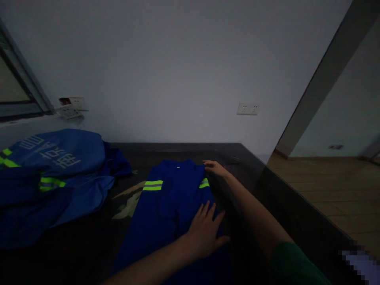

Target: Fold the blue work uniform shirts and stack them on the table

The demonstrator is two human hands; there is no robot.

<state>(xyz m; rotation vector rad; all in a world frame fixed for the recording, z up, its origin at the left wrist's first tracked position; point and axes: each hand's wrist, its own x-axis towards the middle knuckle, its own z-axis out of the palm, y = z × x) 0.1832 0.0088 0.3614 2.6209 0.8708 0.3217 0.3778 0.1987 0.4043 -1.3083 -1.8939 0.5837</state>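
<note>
A blue work jacket (169,198) with yellow-green and grey reflective bands lies face up on the dark table, its collar toward the wall. Its sides look folded in, and it makes a long narrow shape. My left hand (203,231) rests palm down on the right half of the jacket, fingers spread. Farther up, my right hand (216,168) touches the jacket's right shoulder edge. Its fingers are stretched out to the left, and no cloth shows between them.
A heap of blue work clothes (59,166) with white lettering and reflective bands sits on the left of the dark table (255,174). A white wall with a socket plate (248,109) stands behind. Wooden floor (320,194) lies beyond the right edge. A blurred pale patch shows bottom right.
</note>
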